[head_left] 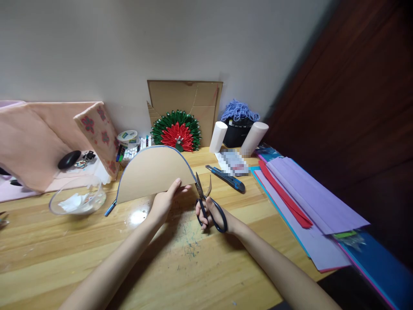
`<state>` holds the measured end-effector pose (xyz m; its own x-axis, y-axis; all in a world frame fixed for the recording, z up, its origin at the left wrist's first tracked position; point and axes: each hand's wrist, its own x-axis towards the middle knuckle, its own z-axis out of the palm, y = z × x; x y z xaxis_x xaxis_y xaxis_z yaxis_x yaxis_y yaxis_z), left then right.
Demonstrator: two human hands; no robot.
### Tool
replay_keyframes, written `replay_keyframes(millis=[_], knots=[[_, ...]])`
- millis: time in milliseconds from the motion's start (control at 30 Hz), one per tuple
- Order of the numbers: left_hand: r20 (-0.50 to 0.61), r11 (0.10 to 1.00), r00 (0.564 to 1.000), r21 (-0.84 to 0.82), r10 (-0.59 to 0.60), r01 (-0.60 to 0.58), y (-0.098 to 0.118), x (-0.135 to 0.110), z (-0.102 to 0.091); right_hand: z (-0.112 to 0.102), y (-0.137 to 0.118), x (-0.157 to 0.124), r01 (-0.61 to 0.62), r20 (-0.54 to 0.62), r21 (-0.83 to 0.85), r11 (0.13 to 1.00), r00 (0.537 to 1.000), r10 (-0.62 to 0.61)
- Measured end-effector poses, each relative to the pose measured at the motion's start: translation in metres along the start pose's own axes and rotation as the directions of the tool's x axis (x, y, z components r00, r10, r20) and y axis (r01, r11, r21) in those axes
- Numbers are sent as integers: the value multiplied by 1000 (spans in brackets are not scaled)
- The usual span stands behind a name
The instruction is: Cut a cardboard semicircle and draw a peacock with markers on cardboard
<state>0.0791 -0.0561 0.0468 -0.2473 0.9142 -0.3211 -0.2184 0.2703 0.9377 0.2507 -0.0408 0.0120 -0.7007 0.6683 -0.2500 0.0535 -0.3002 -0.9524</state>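
A brown cardboard half-circle (155, 170) with a blue line along its curved edge is held up over the table. My left hand (167, 196) pinches its straight lower edge near the right corner, thumb on top. In my right hand (208, 213) is a pair of scissors (201, 193) with dark handles, the fingers through the loops. The scissors' blades stand apart, pointing up and away, close to the cardboard's right corner; I cannot tell whether they touch it. A thin strip of cardboard (209, 184) curls beside the blades.
A blue-and-black utility knife (227, 178) lies right of the scissors. A blue pen (110, 209) and a clear bowl (77, 200) are on the left. Purple sheets (309, 193) cover the right side. At the back stand a red-green fan-shaped ornament (177, 133) and two white rolls (218, 137).
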Motion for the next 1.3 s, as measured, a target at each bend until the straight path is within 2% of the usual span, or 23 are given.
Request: replay_keyframes(millis=[367,533,633,800,1000,1100,1300], knots=[[1,999,1000,34,-11,11,-1,2,-3,6,-4,1,-63,-150,-79,995,987,51],[-4,1000,1000,-4,-6,6,1,4,-5,-1,1,4,-102,-180,-116,988,980,80],[7,998,1000,-58,4,-3,0,6,-6,-5,6,5,-91,-196,-173,981,979,56],[20,992,1000,-125,0,2,-2,8,-6,-3,0,2,-42,-177,-228,973,984,1],[8,999,999,-35,-37,37,1,4,-5,1,-1,0,11,-38,-73,997,999,-14],[44,999,998,-6,-51,51,2,2,-4,0,3,2,24,-7,-15,1000,1000,-25],[216,992,969,22,-123,121,3,-3,-1,-3,0,5,-31,-146,-14,999,989,29]])
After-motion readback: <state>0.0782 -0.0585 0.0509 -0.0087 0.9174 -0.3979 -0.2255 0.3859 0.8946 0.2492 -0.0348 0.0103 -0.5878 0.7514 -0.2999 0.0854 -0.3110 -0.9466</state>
